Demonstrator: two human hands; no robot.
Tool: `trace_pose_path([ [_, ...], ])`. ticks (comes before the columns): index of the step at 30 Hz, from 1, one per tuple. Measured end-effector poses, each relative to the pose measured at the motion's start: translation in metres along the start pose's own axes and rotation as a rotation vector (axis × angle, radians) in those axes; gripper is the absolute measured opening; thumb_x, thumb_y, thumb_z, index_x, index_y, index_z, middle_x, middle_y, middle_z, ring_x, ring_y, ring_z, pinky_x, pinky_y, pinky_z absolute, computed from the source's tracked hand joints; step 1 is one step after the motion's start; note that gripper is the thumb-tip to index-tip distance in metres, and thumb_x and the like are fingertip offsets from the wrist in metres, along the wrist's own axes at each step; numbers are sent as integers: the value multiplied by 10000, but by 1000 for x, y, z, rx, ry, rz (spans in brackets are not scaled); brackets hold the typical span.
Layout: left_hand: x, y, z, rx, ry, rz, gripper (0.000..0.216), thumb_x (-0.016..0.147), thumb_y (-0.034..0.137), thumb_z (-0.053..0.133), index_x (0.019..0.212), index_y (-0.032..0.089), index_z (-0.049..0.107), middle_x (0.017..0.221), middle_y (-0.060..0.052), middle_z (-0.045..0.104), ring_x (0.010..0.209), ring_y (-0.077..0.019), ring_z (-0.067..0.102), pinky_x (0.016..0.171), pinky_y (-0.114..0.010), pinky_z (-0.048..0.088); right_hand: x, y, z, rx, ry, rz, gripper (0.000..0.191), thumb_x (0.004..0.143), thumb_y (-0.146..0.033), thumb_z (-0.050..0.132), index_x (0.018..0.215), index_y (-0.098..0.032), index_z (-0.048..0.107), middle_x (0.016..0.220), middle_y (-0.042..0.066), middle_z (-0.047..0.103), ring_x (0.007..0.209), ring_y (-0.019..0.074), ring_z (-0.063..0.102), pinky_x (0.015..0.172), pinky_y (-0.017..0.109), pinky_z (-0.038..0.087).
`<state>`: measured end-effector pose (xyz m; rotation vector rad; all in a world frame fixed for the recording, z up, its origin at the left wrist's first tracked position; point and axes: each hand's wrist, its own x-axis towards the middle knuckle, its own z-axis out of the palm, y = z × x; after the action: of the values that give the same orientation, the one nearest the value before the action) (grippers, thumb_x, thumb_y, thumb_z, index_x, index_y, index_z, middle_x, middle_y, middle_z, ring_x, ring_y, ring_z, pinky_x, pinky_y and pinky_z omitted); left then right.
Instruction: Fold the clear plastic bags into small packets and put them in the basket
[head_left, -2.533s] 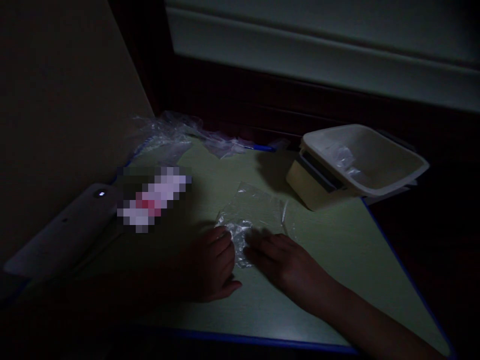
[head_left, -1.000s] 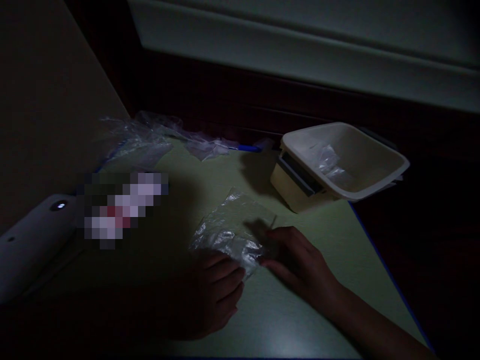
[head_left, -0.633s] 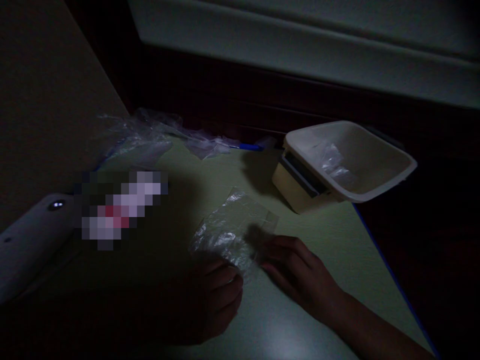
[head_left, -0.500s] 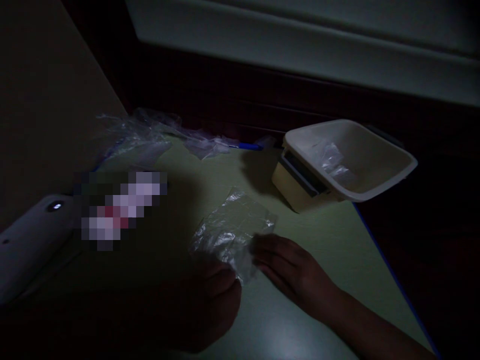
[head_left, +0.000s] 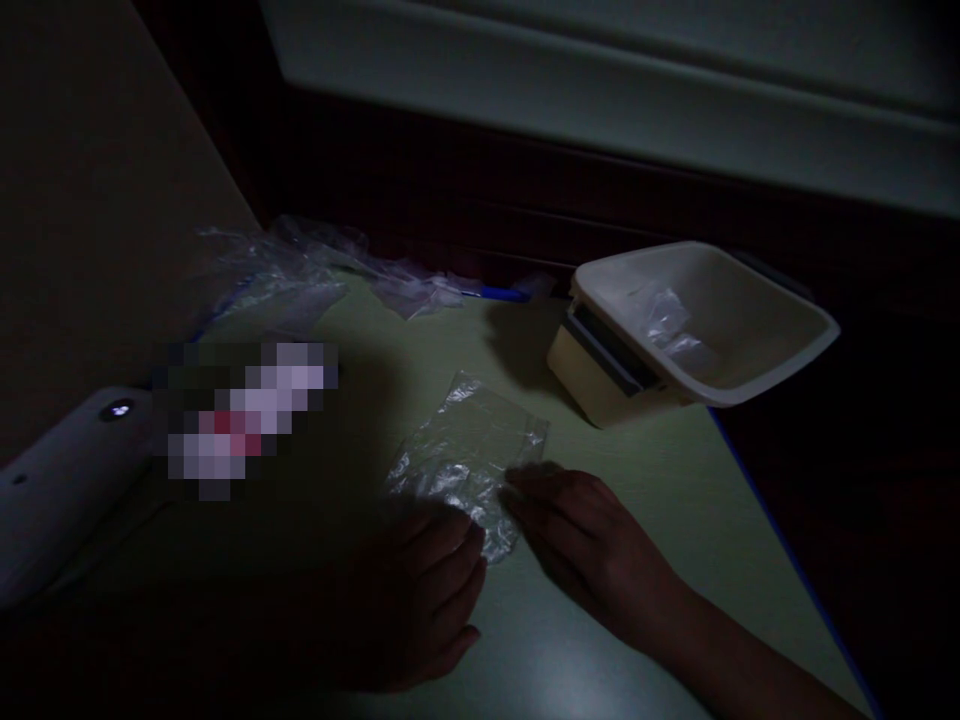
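A small clear plastic bag point(head_left: 469, 455) lies crumpled on the pale green table point(head_left: 660, 500) in dim light. My left hand point(head_left: 427, 590) rests at the bag's near left corner, fingers stretched and touching the plastic. Flat on the table at the bag's near right edge lies my right hand point(head_left: 581, 545), fingertips against the plastic. Neither hand lifts the bag.
A cream kitchen scale with a square bowl point(head_left: 705, 320) stands at the back right, a bit of clear plastic inside. More crumpled clear bags point(head_left: 292, 270) lie at the back left. A white device point(head_left: 60, 490) sits at the left. The table's blue edge point(head_left: 780, 545) runs along the right.
The view shifted left early on. Both hands made small moves at the bag's near edge; the right hand slid slightly left along the plastic. The bag stays on the table.
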<state>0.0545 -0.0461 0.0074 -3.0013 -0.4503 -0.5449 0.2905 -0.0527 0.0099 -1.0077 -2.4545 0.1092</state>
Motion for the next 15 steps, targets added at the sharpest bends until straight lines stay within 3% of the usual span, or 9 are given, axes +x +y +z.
trace_pose_path([
  [3,1,-4,-6,3,72,18,286,918,295,481,958,84,671,1086,-113,653,1079,-260,526,928,-373,418,1,-5,-1,-35,-34,3,210,928,-190,516,1073,-153,664,1079,120,700,1010,238,640,888,440,523],
  [6,-1,-12,-11,13,168,-69,285,942,225,436,834,93,664,945,-107,664,974,-243,563,901,-371,435,1,-6,-2,-41,-59,9,210,933,-202,506,1031,-157,687,1068,108,707,1019,233,642,932,460,501],
  [10,-14,-22,-14,24,95,-188,393,998,275,337,796,121,638,866,-93,655,842,-225,578,823,-376,468,0,-2,-3,-32,-50,12,228,946,-187,475,1034,-155,683,1062,102,715,1027,213,648,974,468,475],
  [15,-28,-22,-15,11,13,-198,376,1003,295,324,886,124,639,916,-90,658,876,-218,579,858,-363,476,0,3,-4,54,-60,13,213,930,-171,500,1058,-143,667,1065,99,713,1046,214,642,1022,472,444],
])
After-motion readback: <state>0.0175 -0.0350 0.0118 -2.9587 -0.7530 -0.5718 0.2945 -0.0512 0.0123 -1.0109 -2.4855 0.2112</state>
